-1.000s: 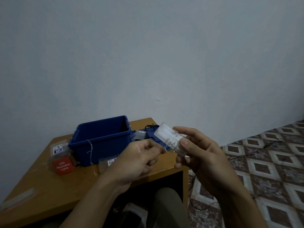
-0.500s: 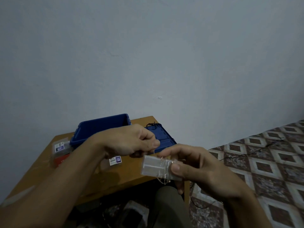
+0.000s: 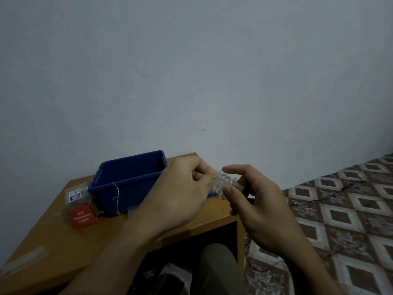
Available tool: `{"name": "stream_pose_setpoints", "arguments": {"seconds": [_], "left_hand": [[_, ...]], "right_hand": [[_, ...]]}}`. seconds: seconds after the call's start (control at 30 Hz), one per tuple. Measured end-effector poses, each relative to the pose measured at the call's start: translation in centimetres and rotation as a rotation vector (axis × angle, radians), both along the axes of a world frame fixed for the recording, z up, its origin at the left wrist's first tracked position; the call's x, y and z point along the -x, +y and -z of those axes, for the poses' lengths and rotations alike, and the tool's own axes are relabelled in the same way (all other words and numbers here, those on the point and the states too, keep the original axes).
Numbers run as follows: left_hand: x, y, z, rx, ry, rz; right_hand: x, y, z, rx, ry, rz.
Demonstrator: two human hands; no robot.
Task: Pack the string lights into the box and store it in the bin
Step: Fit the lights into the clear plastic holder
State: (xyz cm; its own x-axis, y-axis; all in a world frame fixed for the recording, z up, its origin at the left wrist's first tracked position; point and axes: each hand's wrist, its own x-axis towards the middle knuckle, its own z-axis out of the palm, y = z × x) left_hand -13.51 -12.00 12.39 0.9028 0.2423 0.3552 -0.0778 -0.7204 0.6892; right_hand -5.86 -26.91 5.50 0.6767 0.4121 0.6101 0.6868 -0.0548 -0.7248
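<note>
L hand [image 3: 182, 194]: pinches string lights [image 3: 222, 180] at clear box's [image 3: 221, 189] end, just right of bin [image 3: 127, 182].
R hand [image 3: 261, 207]: grips clear box, index lifted.
Tip: feed slow, box steady, prob. fewer snags.

We read white print on red box [image 3: 81, 218], left side of worktop [image 3: 53, 248]: top line "LED", bottom line "Lights"; middle line too blurred. White-blue label [image 3: 74, 196] behind it: print too small for us.
</note>
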Motion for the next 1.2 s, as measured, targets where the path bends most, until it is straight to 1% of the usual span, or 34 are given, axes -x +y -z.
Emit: {"name": "stream_pose_setpoints", "arguments": {"seconds": [0.07, 0.17, 0.3, 0.37, 0.43, 0.57, 0.73, 0.87, 0.97, 1.2], "left_hand": [[0.2, -0.5, 0.8, 0.108, -0.087, -0.035], [-0.1, -0.9, 1.8, 0.311, -0.126, -0.088], [-0.6, -0.8, 2.2, 0.679, -0.057, -0.100], [-0.6, -0.5, 2.3, 0.751, 0.008, -0.019], [-0.5, 0.0, 2.4, 0.763, 0.046, 0.037], [-0.5, 1.0, 2.4, 0.778, 0.074, 0.049], [-0.4, 1.5, 2.6, 0.843, 0.145, 0.166], [-0.3, 1.9, 3.0, 0.743, 0.111, 0.175], [-0.2, 2.1, 3.2, 0.692, 0.118, 0.185], [-0.4, 2.7, 3.9, 0.580, 0.127, 0.173]], "right_hand": [[0.0, 0.2, 0.1, -0.066, 0.006, 0.008], [0.1, 0.7, 0.2, -0.132, 0.010, 0.010], [0.2, 1.3, 0.5, -0.196, 0.027, 0.003], [0.2, 1.4, 0.6, -0.232, 0.052, -0.018], [0.2, 1.5, 0.5, -0.250, 0.079, -0.048], [-0.1, 1.3, 0.6, -0.264, 0.148, -0.143], [-0.2, 1.5, 0.7, -0.283, 0.203, -0.193], [-0.2, 1.3, 0.6, -0.255, 0.287, -0.247], [-0.3, 1.1, 0.6, -0.245, 0.339, -0.275], [-0.5, 1.4, 0.9, -0.257, 0.340, -0.257]]}}
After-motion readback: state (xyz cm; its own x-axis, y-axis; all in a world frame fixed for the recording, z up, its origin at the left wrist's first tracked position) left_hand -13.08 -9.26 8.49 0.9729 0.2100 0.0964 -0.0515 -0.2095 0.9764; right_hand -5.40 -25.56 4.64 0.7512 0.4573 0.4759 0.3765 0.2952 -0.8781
